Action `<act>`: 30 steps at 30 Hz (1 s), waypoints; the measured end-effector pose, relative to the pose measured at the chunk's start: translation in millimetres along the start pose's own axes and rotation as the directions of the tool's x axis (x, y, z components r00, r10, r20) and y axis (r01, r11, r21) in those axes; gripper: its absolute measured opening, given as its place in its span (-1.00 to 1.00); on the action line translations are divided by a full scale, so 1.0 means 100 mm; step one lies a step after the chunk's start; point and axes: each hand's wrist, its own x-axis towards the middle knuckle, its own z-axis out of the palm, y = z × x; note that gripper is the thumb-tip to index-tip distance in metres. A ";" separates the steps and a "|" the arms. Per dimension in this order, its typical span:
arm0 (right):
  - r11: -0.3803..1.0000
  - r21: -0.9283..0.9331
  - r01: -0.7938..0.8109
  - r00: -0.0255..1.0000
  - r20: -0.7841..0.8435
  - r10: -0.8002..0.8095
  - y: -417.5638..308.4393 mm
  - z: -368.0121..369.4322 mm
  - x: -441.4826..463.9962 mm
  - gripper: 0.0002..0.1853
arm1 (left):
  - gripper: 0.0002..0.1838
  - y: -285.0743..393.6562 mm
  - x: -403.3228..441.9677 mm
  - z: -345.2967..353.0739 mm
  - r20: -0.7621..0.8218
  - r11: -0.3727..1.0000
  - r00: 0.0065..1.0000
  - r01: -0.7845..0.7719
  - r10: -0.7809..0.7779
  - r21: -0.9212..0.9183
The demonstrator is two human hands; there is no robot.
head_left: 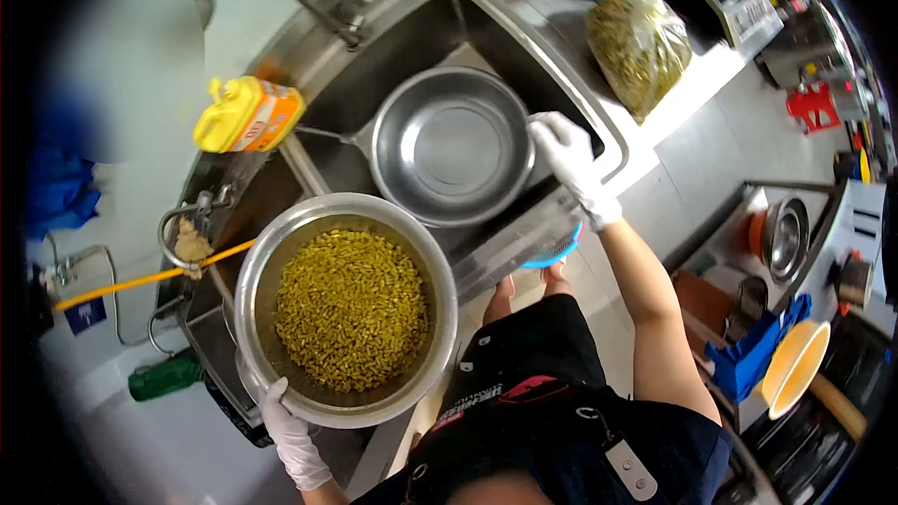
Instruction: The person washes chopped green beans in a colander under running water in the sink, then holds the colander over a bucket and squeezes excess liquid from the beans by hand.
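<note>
A large metal pot (254, 337) full of small chopped green pieces (351, 309), which look like cut beans, stands over the left part of the sink. My left hand (283, 425), in a white glove, grips its near rim, the thumb on top and the other fingers hidden beneath. In the right sink basin sits a bare stainless steel bowl (454, 145) with nothing inside. The gloved right hand (566, 150) is closed on this bowl's right rim, its fingertips partly hidden.
A yellow jug (248, 115) stands on the sink's left edge near a faucet (332, 5). An orange stick (154, 279) reaches behind the pot. On the right counter lies a clear bag of green pieces (641, 47). Behind, a shelf holds bowls (784, 238).
</note>
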 end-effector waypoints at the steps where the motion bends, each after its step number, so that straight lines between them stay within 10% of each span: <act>1: 0.999 -0.032 0.045 0.988 -0.144 -0.049 0.00 -0.22 -0.19 -0.77 | -0.52 0.01 -0.03 0.07 -0.028 0.998 0.998 0.053 -0.052 0.017; 5: 0.999 -0.008 -0.054 0.779 -0.626 0.037 0.57 -0.87 -0.82 -0.82 | -0.51 0.14 -0.46 0.64 0.035 0.991 0.992 0.121 -0.119 -0.049; 10: 0.785 0.262 -0.561 0.571 -0.564 0.596 3.40 -0.94 -1.50 -0.80 | -0.51 -0.14 -0.34 0.74 -0.002 0.992 0.999 0.035 -0.034 0.123; 14: 0.616 -0.309 -0.725 0.688 -0.374 0.622 4.52 -0.45 -1.48 -0.70 | -0.47 -0.29 -0.31 0.74 0.070 0.973 0.997 0.022 -0.039 0.228; 16: 0.593 -0.408 -0.694 0.720 -0.392 0.572 4.51 -0.37 -1.26 -0.61 | -0.46 -0.35 -0.06 0.17 -0.199 0.944 0.980 0.056 0.011 0.327; 30: 0.579 -0.616 -0.534 0.838 -0.298 0.456 5.45 -0.70 -0.79 -0.82 | -0.48 -0.94 -0.14 0.96 -0.165 0.944 0.986 0.038 0.017 0.329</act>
